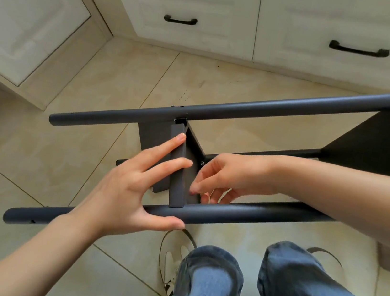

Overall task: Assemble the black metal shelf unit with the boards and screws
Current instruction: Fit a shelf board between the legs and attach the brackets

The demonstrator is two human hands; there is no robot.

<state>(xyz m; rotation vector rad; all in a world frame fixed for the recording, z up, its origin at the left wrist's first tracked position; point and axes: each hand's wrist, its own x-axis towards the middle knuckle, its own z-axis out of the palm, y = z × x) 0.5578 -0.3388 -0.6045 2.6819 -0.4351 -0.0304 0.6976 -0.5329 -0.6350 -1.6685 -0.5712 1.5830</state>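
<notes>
Black metal tubes of the shelf frame point(244, 109) lie across the tiled floor point(38, 151), one far and one near, with a dark board point(178, 170) standing between them. Left hand point(128, 188) is spread wide: its thumb lies under the near tube point(242, 216), two straight fingers press the board edge. Right hand point(230, 175) has curled fingers pinching at the board near a screw point(202, 163); what they hold I cannot tell

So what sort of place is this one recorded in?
Probably a home, perhaps a kitchen: cream cabinet drawers with dark pull handles along the wall, a beige tiled floor, and the shelf frame lying across it.
</notes>
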